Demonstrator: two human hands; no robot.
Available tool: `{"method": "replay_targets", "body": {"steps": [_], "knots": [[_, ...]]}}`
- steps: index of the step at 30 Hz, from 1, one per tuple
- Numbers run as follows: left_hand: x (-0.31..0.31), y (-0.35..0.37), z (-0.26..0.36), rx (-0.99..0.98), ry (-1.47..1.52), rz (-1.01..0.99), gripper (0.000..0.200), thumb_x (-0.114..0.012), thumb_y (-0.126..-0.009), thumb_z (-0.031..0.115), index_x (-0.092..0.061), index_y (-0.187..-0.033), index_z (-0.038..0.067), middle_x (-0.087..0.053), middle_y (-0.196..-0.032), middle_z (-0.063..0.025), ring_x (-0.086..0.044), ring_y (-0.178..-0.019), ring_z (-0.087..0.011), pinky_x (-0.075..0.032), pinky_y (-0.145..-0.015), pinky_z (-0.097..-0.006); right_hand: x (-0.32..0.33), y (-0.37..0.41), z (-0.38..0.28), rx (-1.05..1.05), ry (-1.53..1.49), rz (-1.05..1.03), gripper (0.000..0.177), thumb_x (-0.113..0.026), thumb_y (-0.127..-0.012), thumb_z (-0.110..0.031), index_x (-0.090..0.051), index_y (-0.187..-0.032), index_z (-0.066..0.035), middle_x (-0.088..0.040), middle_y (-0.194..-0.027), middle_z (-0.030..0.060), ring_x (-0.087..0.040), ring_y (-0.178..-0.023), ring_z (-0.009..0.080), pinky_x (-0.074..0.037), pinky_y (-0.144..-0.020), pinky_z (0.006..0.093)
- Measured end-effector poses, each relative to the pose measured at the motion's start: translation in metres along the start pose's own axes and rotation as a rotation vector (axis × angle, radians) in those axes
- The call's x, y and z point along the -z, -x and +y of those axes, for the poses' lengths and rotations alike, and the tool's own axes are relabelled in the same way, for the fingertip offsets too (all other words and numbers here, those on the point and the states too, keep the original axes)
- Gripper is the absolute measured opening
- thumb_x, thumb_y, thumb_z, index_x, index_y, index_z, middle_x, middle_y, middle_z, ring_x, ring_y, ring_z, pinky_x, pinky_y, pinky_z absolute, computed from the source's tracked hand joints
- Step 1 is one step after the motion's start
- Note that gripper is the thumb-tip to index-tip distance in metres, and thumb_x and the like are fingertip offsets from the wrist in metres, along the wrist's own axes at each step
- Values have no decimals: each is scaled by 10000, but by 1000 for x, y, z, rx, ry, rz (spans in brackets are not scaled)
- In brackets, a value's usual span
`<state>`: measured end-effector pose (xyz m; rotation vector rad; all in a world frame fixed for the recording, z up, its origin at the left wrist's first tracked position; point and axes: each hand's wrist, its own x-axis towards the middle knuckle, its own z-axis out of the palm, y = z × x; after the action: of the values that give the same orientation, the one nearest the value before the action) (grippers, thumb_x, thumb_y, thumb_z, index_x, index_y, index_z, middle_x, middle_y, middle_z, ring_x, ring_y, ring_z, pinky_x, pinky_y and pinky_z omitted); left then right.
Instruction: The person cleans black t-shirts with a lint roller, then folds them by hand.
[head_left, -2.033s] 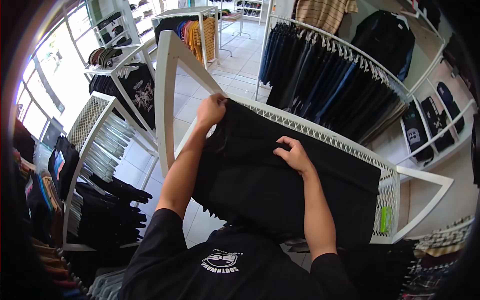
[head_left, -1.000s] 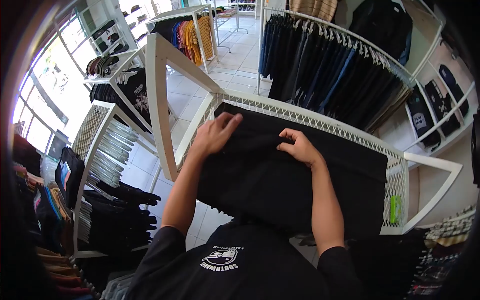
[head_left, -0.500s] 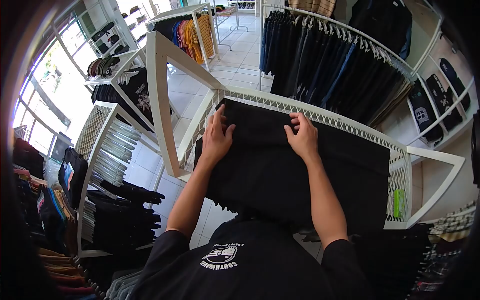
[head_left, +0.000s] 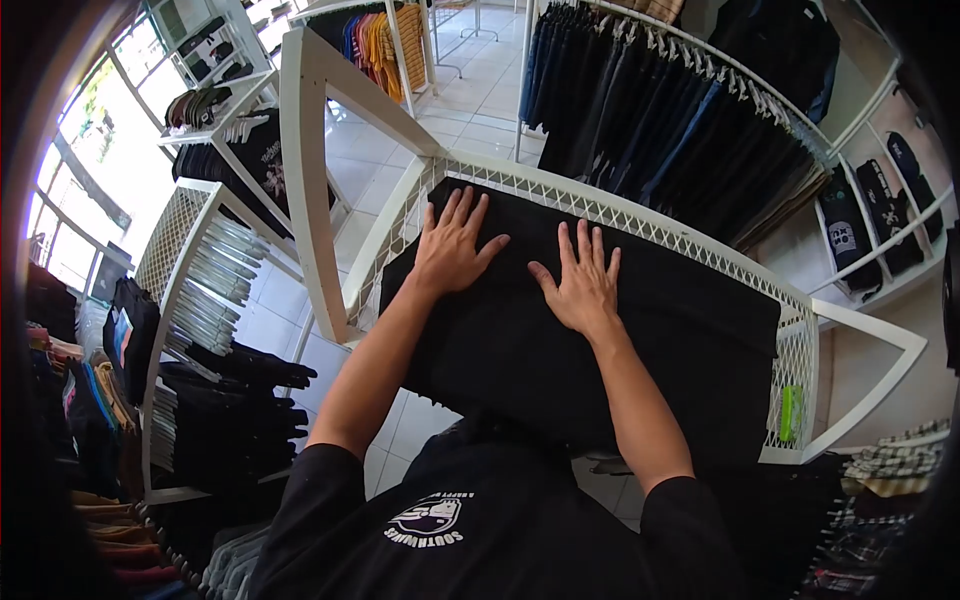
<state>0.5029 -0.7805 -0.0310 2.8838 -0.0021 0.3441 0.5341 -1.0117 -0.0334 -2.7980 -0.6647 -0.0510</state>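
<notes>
Black cloth (head_left: 520, 340) lies spread beneath the fingers. The left hand (head_left: 452, 255) and right hand (head_left: 583, 288) rest palm-down, fingers straight and splayed. Beyond the fingertips runs the white mesh rack (head_left: 640, 216); well right of them sits 1 green item (head_left: 790, 413).

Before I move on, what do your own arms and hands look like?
The left hand and right hand are five-fingered and ungloved, with bare wrists. Short black fabric sleeves leave the forearms uncovered; the black shirt has a white front print.
</notes>
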Motion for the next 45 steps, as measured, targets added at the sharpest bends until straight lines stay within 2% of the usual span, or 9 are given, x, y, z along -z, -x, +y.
{"method": "replay_targets", "body": {"steps": [12,19,25,30,33,36,38,41,45], "knots": [[-1,-2,-2,87,-38,-8,947,-408,-984,731,-277,-1626,47,-242,-1689,-211,-172,-1588,-333,-41,-1261,-605,3,0,-5,-66,60,-34,918,-374,-996,-731,-222,-1651,-105,-171,-1698,244,-106,-1586,415,-70,-1243,650],[53,113,26,193,-28,169,726,-603,-1008,421,-335,-1611,118,-282,-1647,-278,-210,-1558,-433,-103,-1239,-639,19,13,-3,-103,-17,-64,905,-497,-978,-677,-262,-1637,-103,-200,-1691,242,-156,-1573,424,-99,-1236,650],[16,236,52,383,3,532,569,-688,-974,253,-518,-1484,67,-365,-1595,-276,-309,-1506,-451,-212,-1235,-565,46,145,-5,45,-234,183,516,-715,-941,-359,-627,-1380,-103,-551,-1477,174,-469,-1400,385,-215,-1213,611],[-45,259,53,772,1096,552,581,-802,-920,246,-571,-1383,-17,-551,-1438,-232,-539,-1349,-340,-434,-1101,-397,24,236,16,16,-159,363,430,-732,-932,-322,-670,-1310,-126,-601,-1387,125,-507,-1355,338,-255,-1197,589],[-44,273,47,692,1277,69,604,-842,-891,269,-583,-1330,-55,-666,-1257,-166,-665,-1133,-236,-526,-963,-348,25,273,29,-23,-87,471,420,-738,-927,-314,-674,-1305,-142,-594,-1385,108,-514,-1343,327,-276,-1185,580],[-32,302,62,656,1359,-55,570,-853,-875,224,-597,-1295,-64,-712,-1145,-119,-704,-978,-203,-566,-867,-313,25,301,50,-88,0,511,454,-761,-902,-294,-661,-1325,-162,-569,-1412,95,-510,-1345,319,-304,-1169,573],[-15,320,72,639,1392,-220,581,-842,-879,189,-581,-1327,-72,-688,-1225,-136,-681,-1077,-217,-539,-955,-329,23,313,66,-95,61,551,508,-786,-871,-270,-645,-1350,-175,-568,-1410,93,-508,-1346,314,-320,-1160,565],[22,336,89,601,1519,-28,673,-808,-906,178,-493,-1440,-83,-641,-1332,-165,-616,-1229,-246,-441,-1108,-365,19,316,80,-61,111,561,581,-818,-832,-237,-629,-1379,-189,-553,-1420,87,-497,-1356,300,-327,-1160,548],[90,315,109,407,1763,157,513,-686,-994,184,-529,-1387,-106,-649,-1312,-163,-638,-1199,-243,-466,-1082,-368,13,311,80,22,128,558,645,-847,-785,-204,-623,-1390,-204,-536,-1433,77,-488,-1362,285,-331,-1163,534]]}}
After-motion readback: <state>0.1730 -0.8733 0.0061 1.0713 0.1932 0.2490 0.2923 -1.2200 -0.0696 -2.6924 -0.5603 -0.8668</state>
